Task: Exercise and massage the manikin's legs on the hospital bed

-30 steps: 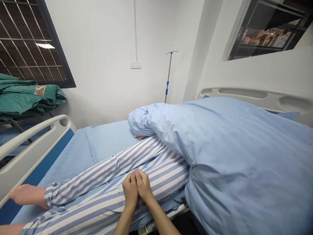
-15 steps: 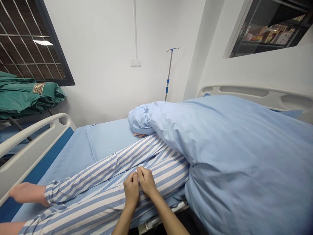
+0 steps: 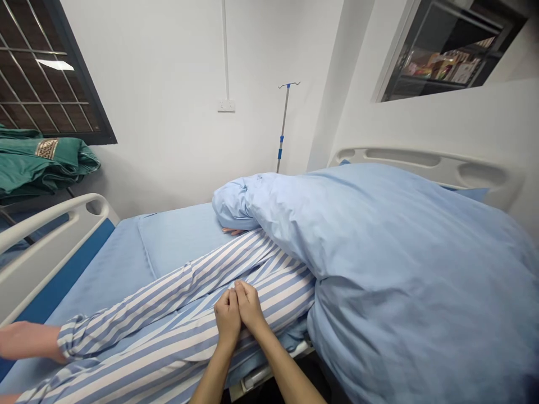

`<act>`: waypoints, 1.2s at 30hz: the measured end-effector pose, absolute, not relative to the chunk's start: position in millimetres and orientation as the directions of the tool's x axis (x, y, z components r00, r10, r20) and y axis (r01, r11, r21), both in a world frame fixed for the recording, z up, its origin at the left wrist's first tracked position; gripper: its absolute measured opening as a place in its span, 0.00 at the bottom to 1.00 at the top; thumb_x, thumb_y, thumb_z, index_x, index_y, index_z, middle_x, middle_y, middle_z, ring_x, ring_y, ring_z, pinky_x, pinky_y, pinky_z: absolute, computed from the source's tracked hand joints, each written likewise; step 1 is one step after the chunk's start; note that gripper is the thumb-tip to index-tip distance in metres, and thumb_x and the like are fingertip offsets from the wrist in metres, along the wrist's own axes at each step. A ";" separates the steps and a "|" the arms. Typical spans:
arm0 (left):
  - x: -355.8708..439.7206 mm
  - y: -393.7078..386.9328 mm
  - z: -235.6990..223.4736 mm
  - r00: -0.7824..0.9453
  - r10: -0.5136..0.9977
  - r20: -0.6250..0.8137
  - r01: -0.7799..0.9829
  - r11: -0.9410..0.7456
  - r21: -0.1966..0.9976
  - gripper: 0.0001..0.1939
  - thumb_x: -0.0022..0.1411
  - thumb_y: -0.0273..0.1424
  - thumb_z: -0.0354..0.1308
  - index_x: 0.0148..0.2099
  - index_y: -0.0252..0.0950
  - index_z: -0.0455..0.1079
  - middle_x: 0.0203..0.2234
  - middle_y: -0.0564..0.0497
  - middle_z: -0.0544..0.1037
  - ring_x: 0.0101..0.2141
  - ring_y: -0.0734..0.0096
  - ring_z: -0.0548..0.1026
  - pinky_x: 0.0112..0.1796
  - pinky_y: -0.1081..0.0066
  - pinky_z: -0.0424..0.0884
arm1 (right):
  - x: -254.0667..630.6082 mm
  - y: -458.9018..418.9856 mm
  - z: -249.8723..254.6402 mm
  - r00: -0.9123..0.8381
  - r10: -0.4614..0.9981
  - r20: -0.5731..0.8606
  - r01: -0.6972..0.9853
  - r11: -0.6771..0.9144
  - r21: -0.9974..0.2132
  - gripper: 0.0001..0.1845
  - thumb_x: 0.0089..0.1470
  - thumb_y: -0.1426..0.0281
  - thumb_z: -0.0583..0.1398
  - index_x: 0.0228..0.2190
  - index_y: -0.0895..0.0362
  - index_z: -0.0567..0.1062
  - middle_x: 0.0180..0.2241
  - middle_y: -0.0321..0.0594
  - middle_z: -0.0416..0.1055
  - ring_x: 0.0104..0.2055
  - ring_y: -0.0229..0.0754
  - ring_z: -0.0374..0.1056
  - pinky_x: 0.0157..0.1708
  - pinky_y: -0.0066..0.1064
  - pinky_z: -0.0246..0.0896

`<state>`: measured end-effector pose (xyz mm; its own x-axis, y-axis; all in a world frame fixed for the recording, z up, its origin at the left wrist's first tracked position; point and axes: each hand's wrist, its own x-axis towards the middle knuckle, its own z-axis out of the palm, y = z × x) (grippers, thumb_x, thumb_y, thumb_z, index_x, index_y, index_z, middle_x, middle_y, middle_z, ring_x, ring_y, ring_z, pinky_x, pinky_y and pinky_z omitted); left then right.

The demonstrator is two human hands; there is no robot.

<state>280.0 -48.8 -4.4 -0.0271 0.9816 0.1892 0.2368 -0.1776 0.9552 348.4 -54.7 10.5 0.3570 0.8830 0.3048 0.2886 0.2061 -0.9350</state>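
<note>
My left hand (image 3: 228, 314) and my right hand (image 3: 249, 303) are side by side in loose fists, their thumb sides touching. Both are over the near thigh of blue-and-white striped trousers (image 3: 185, 342), worn by a figure lying on the bed. The stripes around the fists run smoothly, and nothing shows between the fingers, though the palms are hidden. A light blue quilt (image 3: 379, 241) is heaped over the upper body to the right. Fingers of the figure's hand (image 3: 232, 230) show under its edge. A bare foot (image 3: 29, 341) lies at the left.
The bed has a light blue sheet (image 3: 177, 224), a footboard (image 3: 54, 224) at left and a headboard (image 3: 408, 158) at right. Behind it stands an IV pole (image 3: 284, 120). A green cloth bundle (image 3: 63, 163) lies beneath the barred window (image 3: 46, 73).
The view has shifted slightly to the right, so the bed and wall appear further left. My fists stay together over the thigh, with only slight movement along the trousers.
</note>
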 end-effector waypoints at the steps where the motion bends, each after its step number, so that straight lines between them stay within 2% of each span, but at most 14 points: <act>1: 279.4 -48.2 -6.1 -0.023 0.981 0.193 0.242 -0.182 0.953 0.19 0.59 0.40 0.45 0.19 0.37 0.56 0.14 0.56 0.61 0.20 0.75 0.58 0.25 0.73 0.54 | 350.8 -54.9 15.3 0.327 0.892 0.313 0.348 0.194 -0.917 0.21 0.59 0.59 0.46 0.18 0.56 0.56 0.16 0.31 0.55 0.21 0.34 0.52 0.23 0.26 0.45; 5: 278.5 -46.8 -8.8 0.012 0.974 0.227 0.260 -0.222 0.940 0.19 0.59 0.39 0.44 0.18 0.37 0.52 0.13 0.57 0.58 0.20 0.76 0.56 0.25 0.73 0.52 | 364.9 -58.9 32.7 0.187 0.919 0.348 0.598 0.175 -0.782 0.20 0.59 0.63 0.46 0.18 0.56 0.58 0.16 0.31 0.55 0.20 0.33 0.51 0.24 0.28 0.40; 8: 279.0 -47.6 -9.0 0.015 0.971 0.240 0.258 -0.235 0.937 0.19 0.59 0.39 0.45 0.18 0.37 0.52 0.13 0.58 0.56 0.20 0.76 0.55 0.25 0.73 0.52 | 374.0 -61.4 29.4 0.179 0.911 0.371 0.638 0.179 -0.749 0.19 0.60 0.63 0.46 0.19 0.56 0.58 0.16 0.31 0.55 0.20 0.33 0.51 0.24 0.29 0.40; 14: 286.3 -44.9 0.5 0.081 0.979 0.189 0.237 -0.203 0.950 0.19 0.58 0.39 0.47 0.18 0.37 0.51 0.14 0.58 0.55 0.20 0.76 0.55 0.24 0.73 0.52 | 381.0 -59.7 6.6 0.359 0.849 0.388 0.479 0.189 -0.857 0.21 0.60 0.62 0.46 0.18 0.55 0.55 0.16 0.31 0.53 0.21 0.34 0.51 0.23 0.27 0.42; 18: 305.7 -41.2 11.5 0.187 0.967 0.173 0.147 -0.201 0.968 0.19 0.58 0.39 0.46 0.18 0.37 0.53 0.14 0.58 0.56 0.20 0.76 0.56 0.24 0.74 0.53 | 387.0 -58.6 5.5 0.387 0.850 0.358 0.318 0.241 -0.917 0.21 0.59 0.59 0.46 0.18 0.55 0.56 0.17 0.30 0.52 0.21 0.34 0.50 0.23 0.26 0.46; 21: 318.5 -42.4 12.1 0.131 0.975 0.177 0.147 -0.196 0.969 0.18 0.58 0.39 0.46 0.19 0.37 0.55 0.14 0.57 0.59 0.20 0.76 0.57 0.24 0.74 0.53 | 390.1 -57.9 5.3 0.427 0.842 0.330 0.232 0.251 -0.940 0.20 0.58 0.59 0.47 0.18 0.55 0.57 0.18 0.31 0.53 0.21 0.34 0.50 0.23 0.26 0.48; 23: 321.8 -44.0 8.9 0.077 0.979 0.188 0.193 -0.199 0.961 0.18 0.58 0.40 0.46 0.19 0.37 0.56 0.14 0.57 0.60 0.20 0.76 0.58 0.25 0.73 0.53 | 390.5 -57.5 6.4 0.424 0.846 0.325 0.236 0.243 -0.941 0.20 0.58 0.59 0.47 0.18 0.55 0.56 0.18 0.31 0.53 0.22 0.34 0.51 0.23 0.26 0.49; 26: 320.8 -44.7 3.7 0.066 0.977 0.201 0.213 -0.211 0.954 0.19 0.59 0.40 0.44 0.19 0.37 0.56 0.14 0.56 0.61 0.21 0.75 0.58 0.25 0.73 0.52 | 391.8 -58.3 16.0 0.386 0.860 0.335 0.341 0.204 -0.918 0.21 0.58 0.59 0.47 0.17 0.55 0.55 0.17 0.31 0.54 0.21 0.34 0.52 0.23 0.26 0.47; 31: 319.3 -43.8 0.6 0.108 0.969 0.222 0.215 -0.241 0.946 0.19 0.59 0.39 0.44 0.18 0.37 0.52 0.13 0.58 0.56 0.20 0.76 0.56 0.24 0.73 0.51 | 404.3 -61.0 40.6 0.253 0.874 0.415 0.616 0.186 -0.766 0.20 0.60 0.62 0.46 0.18 0.55 0.57 0.15 0.30 0.55 0.20 0.33 0.51 0.23 0.27 0.42; 36: 319.8 -44.8 -0.7 0.121 0.969 0.213 0.227 -0.236 0.945 0.19 0.58 0.39 0.45 0.19 0.37 0.52 0.14 0.58 0.56 0.20 0.76 0.56 0.25 0.73 0.51 | 416.7 -60.1 26.4 0.264 0.861 0.434 0.663 0.165 -0.730 0.19 0.60 0.64 0.46 0.18 0.55 0.57 0.15 0.31 0.56 0.19 0.34 0.52 0.24 0.28 0.42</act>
<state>319.8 -44.8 -0.7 0.1212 0.9695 0.2130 0.2271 -0.2360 0.9448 416.7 -60.1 26.4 0.2643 0.8612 0.4342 0.6628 0.1648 -0.7305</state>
